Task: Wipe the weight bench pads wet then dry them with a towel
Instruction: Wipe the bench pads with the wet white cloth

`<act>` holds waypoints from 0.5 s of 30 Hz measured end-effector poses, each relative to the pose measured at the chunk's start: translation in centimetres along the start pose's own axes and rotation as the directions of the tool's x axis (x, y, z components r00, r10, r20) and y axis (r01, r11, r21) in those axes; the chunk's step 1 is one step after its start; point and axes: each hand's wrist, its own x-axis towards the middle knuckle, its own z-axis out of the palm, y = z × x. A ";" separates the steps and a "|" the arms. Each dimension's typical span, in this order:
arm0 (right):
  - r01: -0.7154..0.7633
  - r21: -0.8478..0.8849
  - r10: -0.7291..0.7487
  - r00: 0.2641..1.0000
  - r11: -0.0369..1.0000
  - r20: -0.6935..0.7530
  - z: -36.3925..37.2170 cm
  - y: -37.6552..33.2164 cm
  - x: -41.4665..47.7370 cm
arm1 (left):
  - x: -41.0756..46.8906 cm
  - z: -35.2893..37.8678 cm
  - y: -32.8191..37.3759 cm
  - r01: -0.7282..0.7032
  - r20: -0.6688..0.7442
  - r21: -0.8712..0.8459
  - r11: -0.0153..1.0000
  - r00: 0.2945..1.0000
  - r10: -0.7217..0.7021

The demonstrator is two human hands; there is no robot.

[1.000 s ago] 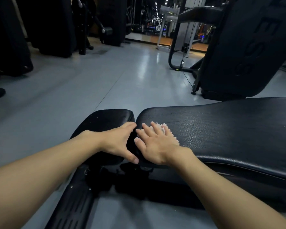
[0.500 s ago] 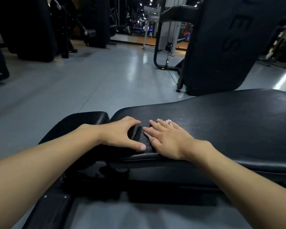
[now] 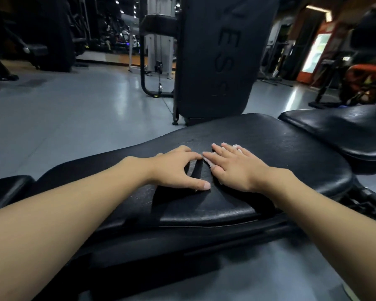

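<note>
Pressing flat, the right hand (image 3: 237, 168) lays straight fingers (image 3: 224, 149) on one white nubbly cloth (image 3: 236, 146), mostly hidden beneath. Just beside it, the left hand (image 3: 172, 168) arches empty, fingertips spread on the long pad (image 3: 280, 153), black, glossy, cracked. Two more rounded black cushions flank it: the right pad (image 3: 345, 131) and the left pad (image 3: 4, 190).

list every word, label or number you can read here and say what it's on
"ESS": embossed letters running down the tall black upright panel behind the bench. The start of the word is cut off at the top of the frame.
Lit display case at far right: any print there is too blurred to read.
Bench pad: scuffs only, no text seen.
</note>
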 end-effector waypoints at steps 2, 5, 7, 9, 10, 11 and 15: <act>-0.039 0.001 0.039 0.999 0.999 0.002 -0.3 2.3 -0.5 | 2.1 0.1 2.5 -0.059 -0.013 0.001 0.998 0.998 0.059; -0.106 0.009 0.106 0.994 0.994 -0.006 -0.8 5.8 -1.3 | 4.7 0.3 5.7 -0.101 -0.012 -0.002 0.995 0.995 0.101; -0.163 0.009 0.163 0.986 0.987 -0.014 -1.2 8.3 -2.0 | 6.1 0.4 7.2 -0.102 -0.004 0.016 0.995 0.995 0.102; -0.219 0.016 0.220 0.976 0.976 -0.010 -1.6 10.5 -2.7 | 7.1 0.5 8.4 -0.098 -0.010 0.021 0.995 0.995 0.098; -0.246 0.021 0.246 0.969 0.969 -0.008 -1.8 11.4 -3.1 | 7.5 0.6 8.9 -0.097 -0.015 0.019 0.995 0.995 0.098; -0.269 0.028 0.269 0.963 0.963 -0.006 -1.9 12.2 -3.5 | 7.9 0.6 9.3 -0.097 -0.021 0.020 0.995 0.995 0.098; -0.356 0.056 0.358 0.934 0.933 -0.017 -2.0 14.3 -4.9 | 8.2 0.8 9.8 -0.109 -0.035 0.023 0.994 0.993 0.110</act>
